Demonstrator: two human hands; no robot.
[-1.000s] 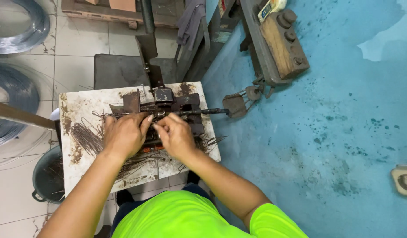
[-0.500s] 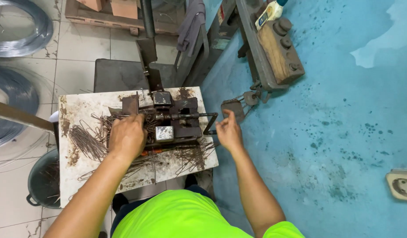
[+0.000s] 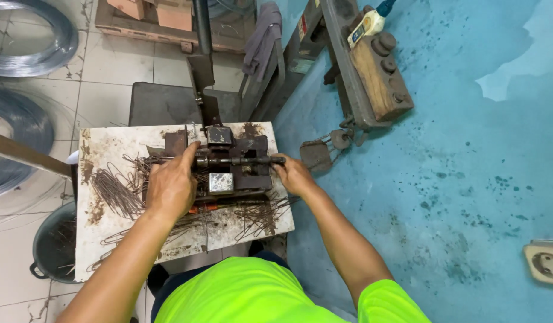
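Right now right hand [image 3: 293,174] grips lever [image 3: 240,160] at table edge [image 3: 283,197].

Red label [image 3: 303,27] on steel frame [image 3: 312,42]

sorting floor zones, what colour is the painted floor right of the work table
Blue-teal, patchy and speckled with dark spots, painted floor; the head view shows it best.

Both arms reach forward, bare, elbows bent, forearms angled inward. Left hand [image 3: 170,186] lies palm down, fingers together, index finger stretched ahead. Right hand [image 3: 293,174] is curled shut, knuckles up, wrist straight, set further right than the left.
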